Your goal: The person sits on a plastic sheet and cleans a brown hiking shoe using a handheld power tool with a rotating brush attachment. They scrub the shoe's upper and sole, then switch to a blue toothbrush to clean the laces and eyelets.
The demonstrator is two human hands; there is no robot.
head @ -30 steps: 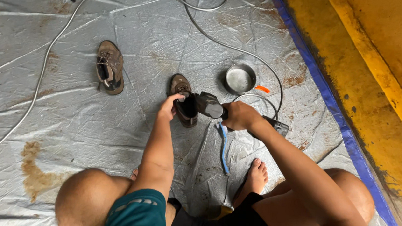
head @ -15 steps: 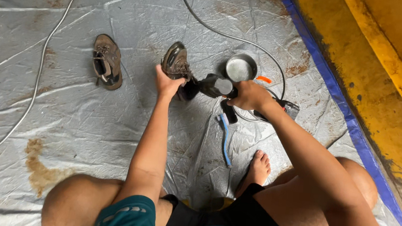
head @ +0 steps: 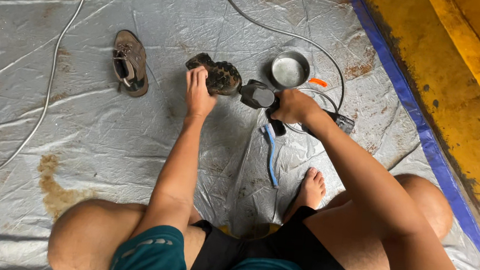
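- Shoe [head: 215, 75], brown with a lugged sole, is held tipped on its side with the sole turned up and toward the dark handheld tool, presumably so the tread faces the nozzle.
- Left hand [head: 198, 92] has its grip closed over the near edge of the shoe, fingers wrapped on the upper, steadying it just above the grey tarp [head: 77, 138].
- Right hand [head: 292, 106] has its grip closed around the handle of the dark handheld tool [head: 258, 94], whose blunt head points at the shoe and sits just beside it, almost touching.
- Just right of the shoe and beyond the tool stands a small round metal bowl [head: 289, 70], with an orange piece [head: 317, 82] next to it.
- A blue brush [head: 271, 154] lies on the tarp nearer the person than the shoe, within easy reach beside a bare foot [head: 309, 192].
- Well left of the shoe lies a second shoe [head: 130, 63], upright.
- Grey cables [head: 272, 30] run across the tarp beyond the shoe, one curving to the tool.
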